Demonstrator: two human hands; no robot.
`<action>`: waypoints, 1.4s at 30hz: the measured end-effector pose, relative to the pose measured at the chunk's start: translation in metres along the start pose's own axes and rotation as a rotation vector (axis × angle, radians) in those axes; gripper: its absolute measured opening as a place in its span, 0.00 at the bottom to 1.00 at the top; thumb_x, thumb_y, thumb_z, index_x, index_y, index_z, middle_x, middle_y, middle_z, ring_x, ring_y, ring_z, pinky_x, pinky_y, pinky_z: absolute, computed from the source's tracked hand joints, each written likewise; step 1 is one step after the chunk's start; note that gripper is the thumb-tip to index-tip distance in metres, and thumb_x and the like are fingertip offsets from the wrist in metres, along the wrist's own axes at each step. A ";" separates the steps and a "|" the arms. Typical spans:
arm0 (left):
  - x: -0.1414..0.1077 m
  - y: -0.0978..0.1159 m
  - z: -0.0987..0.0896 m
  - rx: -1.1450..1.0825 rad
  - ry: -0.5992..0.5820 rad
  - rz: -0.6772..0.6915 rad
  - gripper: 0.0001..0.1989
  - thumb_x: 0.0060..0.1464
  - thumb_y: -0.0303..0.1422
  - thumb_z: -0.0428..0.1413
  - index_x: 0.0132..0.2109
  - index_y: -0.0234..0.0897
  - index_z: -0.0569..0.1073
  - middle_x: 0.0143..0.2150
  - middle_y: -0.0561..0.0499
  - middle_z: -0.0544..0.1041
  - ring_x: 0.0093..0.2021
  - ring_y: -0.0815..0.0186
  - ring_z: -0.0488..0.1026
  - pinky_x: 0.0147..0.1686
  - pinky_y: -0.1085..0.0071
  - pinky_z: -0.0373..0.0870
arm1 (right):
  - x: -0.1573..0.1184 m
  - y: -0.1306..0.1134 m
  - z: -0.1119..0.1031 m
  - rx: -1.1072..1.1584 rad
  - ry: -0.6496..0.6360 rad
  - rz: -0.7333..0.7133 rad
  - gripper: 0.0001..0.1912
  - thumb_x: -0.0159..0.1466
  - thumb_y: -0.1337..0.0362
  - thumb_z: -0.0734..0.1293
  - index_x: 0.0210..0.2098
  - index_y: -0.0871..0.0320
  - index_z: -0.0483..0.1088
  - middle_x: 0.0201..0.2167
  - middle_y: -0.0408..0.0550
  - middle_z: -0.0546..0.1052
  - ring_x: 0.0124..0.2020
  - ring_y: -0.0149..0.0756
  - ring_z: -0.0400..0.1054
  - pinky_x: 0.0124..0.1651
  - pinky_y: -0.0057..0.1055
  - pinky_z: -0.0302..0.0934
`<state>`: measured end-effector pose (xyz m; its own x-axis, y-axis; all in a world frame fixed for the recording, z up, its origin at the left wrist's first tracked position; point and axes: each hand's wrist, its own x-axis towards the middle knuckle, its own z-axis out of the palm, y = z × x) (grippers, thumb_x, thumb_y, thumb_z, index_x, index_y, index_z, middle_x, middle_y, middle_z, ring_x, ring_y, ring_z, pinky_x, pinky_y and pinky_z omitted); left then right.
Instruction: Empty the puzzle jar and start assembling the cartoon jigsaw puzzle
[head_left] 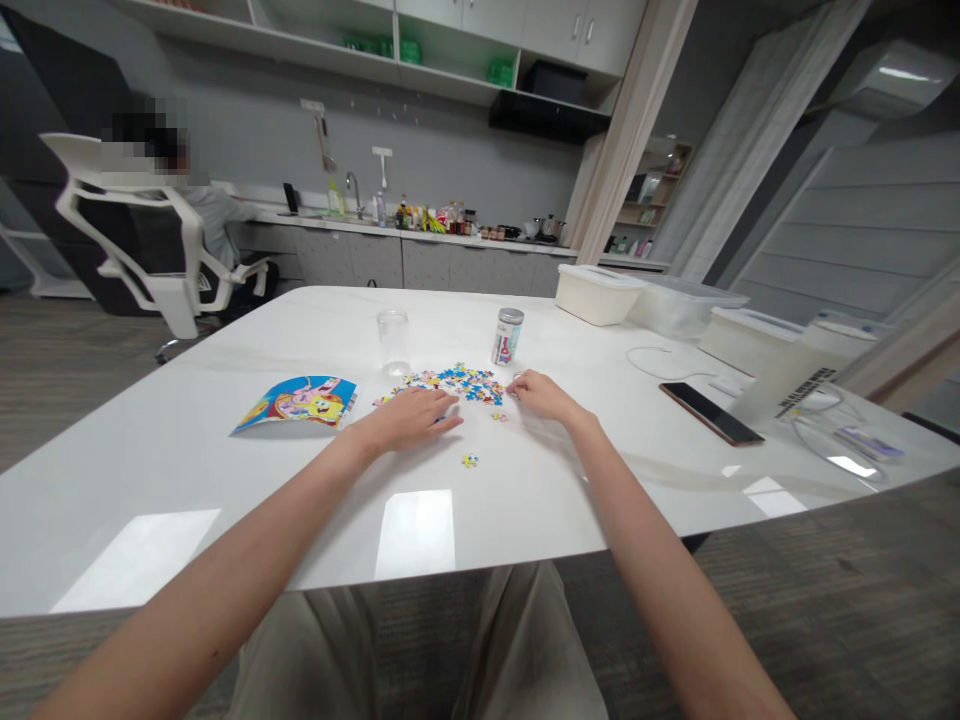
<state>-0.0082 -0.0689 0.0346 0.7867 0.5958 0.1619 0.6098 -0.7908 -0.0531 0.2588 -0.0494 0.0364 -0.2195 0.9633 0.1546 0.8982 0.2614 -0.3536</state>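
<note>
A loose pile of colourful jigsaw puzzle pieces (469, 382) lies on the white table in front of me. My left hand (415, 415) rests palm down over the pile's near left side, fingers stretched out and apart, covering some pieces. At the right edge of the pile is my right hand (541, 394), its fingers bent together at the pieces; whatever is between the fingertips is too small to make out. One yellow puzzle piece (469, 460) lies apart, nearer to me. Left of my left hand is a curled picture sheet (300, 402) with cartoon figures.
Behind the pile stand a clear empty jar (393, 343) and a printed can (508, 337) with a metal lid. To the right are a phone (711, 413), cables and white storage boxes (600, 294). A person sits in a white office chair (176, 250) at the far left.
</note>
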 end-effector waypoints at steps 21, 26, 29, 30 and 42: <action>-0.016 -0.037 -0.022 0.084 -0.050 -0.065 0.18 0.62 0.41 0.49 0.53 0.37 0.70 0.56 0.42 0.72 0.51 0.59 0.72 0.51 0.65 0.64 | -0.005 -0.006 -0.003 0.110 -0.050 -0.209 0.20 0.58 0.76 0.60 0.43 0.58 0.78 0.42 0.50 0.79 0.41 0.35 0.71 0.47 0.29 0.63; -0.041 -0.077 -0.044 -0.013 -0.255 -0.289 0.09 0.56 0.37 0.53 0.40 0.39 0.75 0.41 0.47 0.78 0.41 0.61 0.74 0.38 0.72 0.66 | -0.014 -0.004 -0.013 0.176 -0.236 -0.179 0.08 0.57 0.65 0.68 0.35 0.60 0.76 0.28 0.46 0.76 0.30 0.32 0.68 0.35 0.27 0.61; -0.043 -0.085 -0.041 -0.093 -0.269 -0.296 0.08 0.53 0.31 0.52 0.36 0.39 0.77 0.38 0.49 0.79 0.38 0.63 0.74 0.38 0.73 0.66 | -0.014 -0.009 -0.006 0.211 -0.310 -0.169 0.09 0.55 0.63 0.69 0.35 0.61 0.75 0.25 0.43 0.72 0.26 0.30 0.65 0.30 0.25 0.58; -0.042 -0.085 -0.038 -0.113 -0.257 -0.288 0.08 0.52 0.29 0.52 0.35 0.39 0.77 0.38 0.49 0.79 0.38 0.63 0.74 0.39 0.73 0.66 | -0.013 -0.012 -0.003 0.205 -0.290 -0.171 0.09 0.56 0.64 0.69 0.35 0.61 0.74 0.25 0.42 0.72 0.26 0.29 0.64 0.29 0.25 0.56; -0.006 -0.037 -0.011 -0.193 -0.041 -0.009 0.12 0.56 0.26 0.48 0.37 0.36 0.76 0.38 0.48 0.79 0.40 0.65 0.74 0.43 0.73 0.66 | -0.003 -0.010 0.011 0.087 0.051 -0.246 0.08 0.58 0.69 0.67 0.38 0.59 0.75 0.37 0.47 0.76 0.36 0.32 0.69 0.44 0.29 0.62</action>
<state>-0.0360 -0.0449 0.0467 0.7869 0.6052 0.1206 0.5903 -0.7952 0.1386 0.2465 -0.0541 0.0295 -0.4055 0.8666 0.2908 0.7836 0.4933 -0.3776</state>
